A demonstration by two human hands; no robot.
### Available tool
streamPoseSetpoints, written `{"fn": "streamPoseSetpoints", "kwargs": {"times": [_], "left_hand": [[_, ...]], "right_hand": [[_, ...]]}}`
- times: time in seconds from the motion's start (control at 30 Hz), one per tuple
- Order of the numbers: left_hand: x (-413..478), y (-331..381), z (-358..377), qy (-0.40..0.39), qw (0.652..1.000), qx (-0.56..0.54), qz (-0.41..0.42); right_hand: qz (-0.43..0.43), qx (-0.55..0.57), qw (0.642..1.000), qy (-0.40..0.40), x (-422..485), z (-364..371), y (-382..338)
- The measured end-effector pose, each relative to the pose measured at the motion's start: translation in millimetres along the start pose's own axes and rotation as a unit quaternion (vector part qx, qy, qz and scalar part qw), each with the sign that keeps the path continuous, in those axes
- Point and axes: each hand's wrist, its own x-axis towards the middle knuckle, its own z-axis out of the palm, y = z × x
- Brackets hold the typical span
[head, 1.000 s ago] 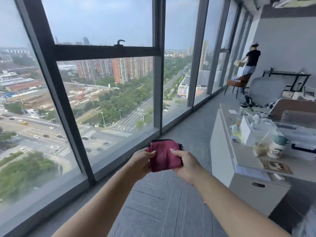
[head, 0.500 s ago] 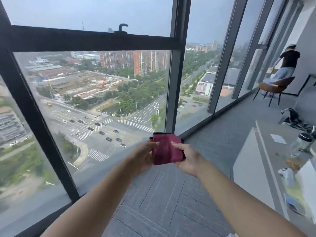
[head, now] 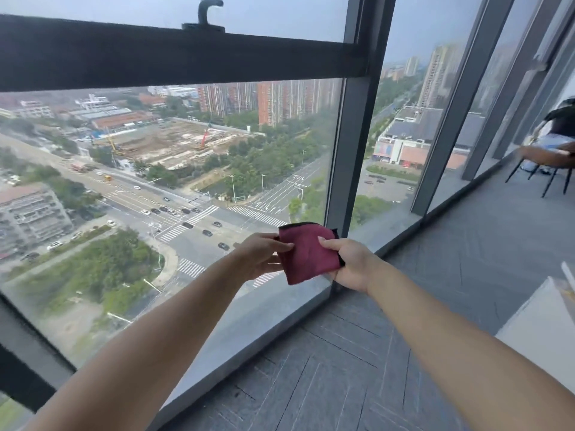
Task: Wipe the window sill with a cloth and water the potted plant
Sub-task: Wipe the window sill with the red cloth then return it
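While both arms reach out, the left hand and right hand pinch a folded red cloth between them, up in the air, over the low grey sill by the window.

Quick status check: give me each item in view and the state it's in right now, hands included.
cloth: folded, held up in the air in front of the glass, not on the sill
left hand: gripping the cloth's left edge
right hand: gripping the cloth's right edge
window sill: bare, not touched by the cloth
window handle: upright on the crossbar
potted plant: not in view
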Motion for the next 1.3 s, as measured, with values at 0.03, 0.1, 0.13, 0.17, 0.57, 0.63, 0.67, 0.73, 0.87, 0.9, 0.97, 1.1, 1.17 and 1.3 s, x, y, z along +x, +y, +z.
{"fn": "streamPoseSetpoints", "kwargs": {"times": [0.03,0.1,0.13,0.17,0.57,0.63,0.67,0.73,0.87,0.9,0.97,1.1,1.17,1.3], "left_hand": [[25,8,0,-0.002,1.000,0.012,-0.005],[74,24,4,-0.007,0.999,0.030,-0.012],[97,32,7,-0.009,0.999,0.038,-0.014],[120,39,12,-0.010,0.999,0.045,-0.014],[418,65,78,-0.080,0.935,0.343,0.049],[464,54,86,-0.107,0.901,0.414,0.071],[485,44,89,-0.118,0.886,0.442,0.079],[530,20,92,-0.126,0.852,0.499,0.099],[620,-60,84,-0.150,0.785,0.592,0.103],[643,-84,79,-0.157,0.775,0.605,0.098],[689,-138,69,-0.165,0.749,0.634,0.098],[775,-257,40,-0.156,0.711,0.678,0.100],[812,-315,25,-0.144,0.716,0.676,0.098],[878,-411,7,-0.081,0.716,0.675,0.159]], "right_hand": [[0.001,-0.004,1.000,0.008,22,-4,-11],[0.003,-0.006,1.000,0.023,61,-17,-34],[0.004,-0.010,1.000,0.028,79,-25,-44],[0.005,-0.013,0.999,0.030,97,-34,-54],[0.049,-0.127,0.987,0.082,339,-173,-147],[0.064,-0.158,0.982,0.079,384,-199,-146],[0.072,-0.171,0.980,0.079,406,-214,-142],[0.083,-0.189,0.975,0.082,452,-242,-126],[0.110,-0.223,0.965,0.086,539,-305,-67],[0.119,-0.231,0.962,0.080,560,-322,-48],[0.137,-0.238,0.959,0.076,600,-357,-6],[0.135,-0.211,0.959,0.135,682,-431,92],[0.122,-0.232,0.951,0.163,720,-460,136],[0.083,-0.306,0.931,0.180,786,-505,205]]}}
